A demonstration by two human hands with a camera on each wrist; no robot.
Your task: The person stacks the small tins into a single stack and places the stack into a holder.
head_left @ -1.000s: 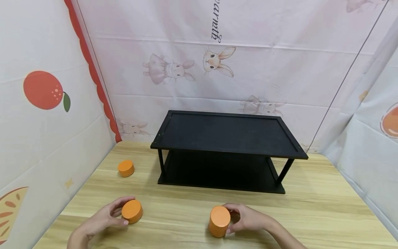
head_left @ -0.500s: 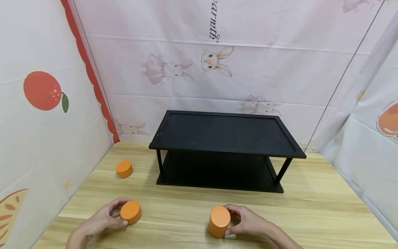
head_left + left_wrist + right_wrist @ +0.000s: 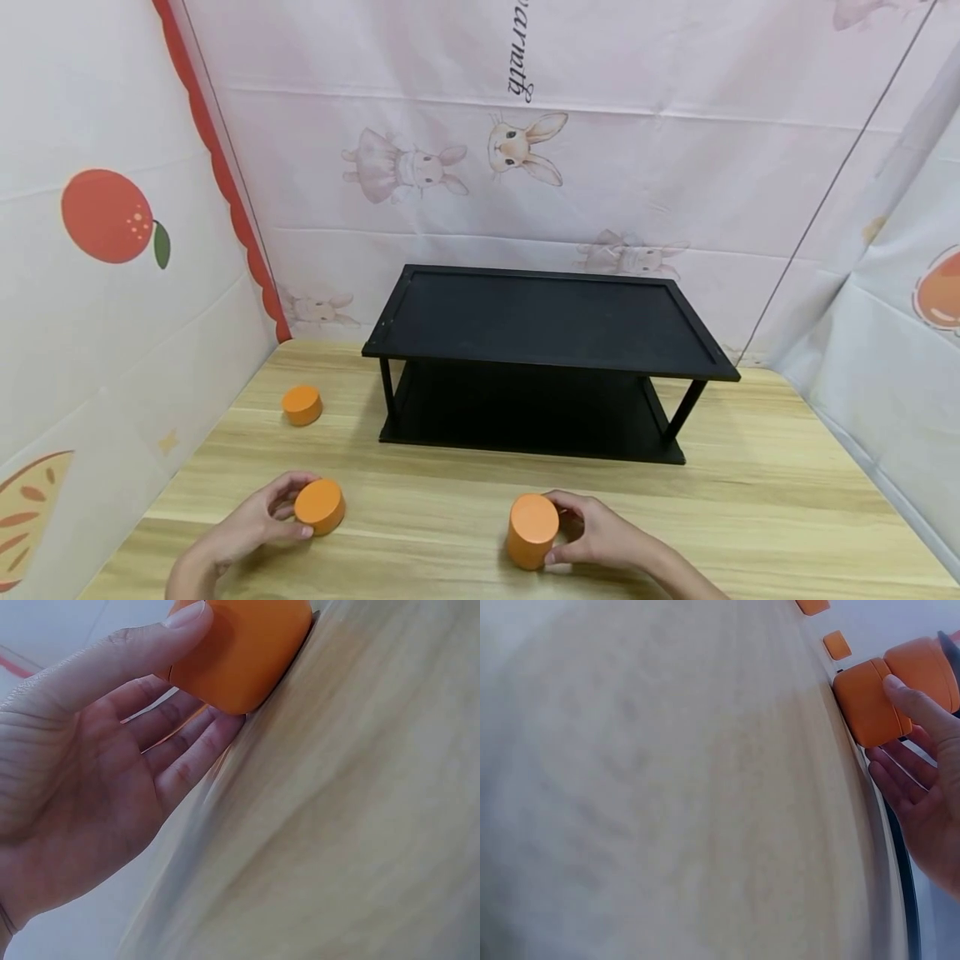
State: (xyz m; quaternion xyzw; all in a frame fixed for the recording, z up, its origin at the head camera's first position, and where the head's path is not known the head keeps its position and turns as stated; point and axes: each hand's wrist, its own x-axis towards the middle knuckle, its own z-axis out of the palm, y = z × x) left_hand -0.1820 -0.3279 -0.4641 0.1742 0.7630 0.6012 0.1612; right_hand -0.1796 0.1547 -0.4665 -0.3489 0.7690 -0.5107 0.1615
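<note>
Near a two-tier black rack [image 3: 540, 321], the left grip [image 3: 255, 521] is holding an orange disc [image 3: 320, 506], the right grip [image 3: 600, 533] a two-disc orange stack [image 3: 532, 533].

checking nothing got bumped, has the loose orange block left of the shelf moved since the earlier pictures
No: against the black shelf in the head view, the loose orange block shows no clear shift.

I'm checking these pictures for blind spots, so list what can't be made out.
Head: the rear of the lower shelf, hidden by the upper shelf.
Head: some fingertips of the left hand, behind its orange disc.
Left wrist: part of the disc, cut off by the top edge.
Right wrist: part of the right hand, cut off by the right edge.
Right wrist: grain of the tabletop, blurred.
</note>
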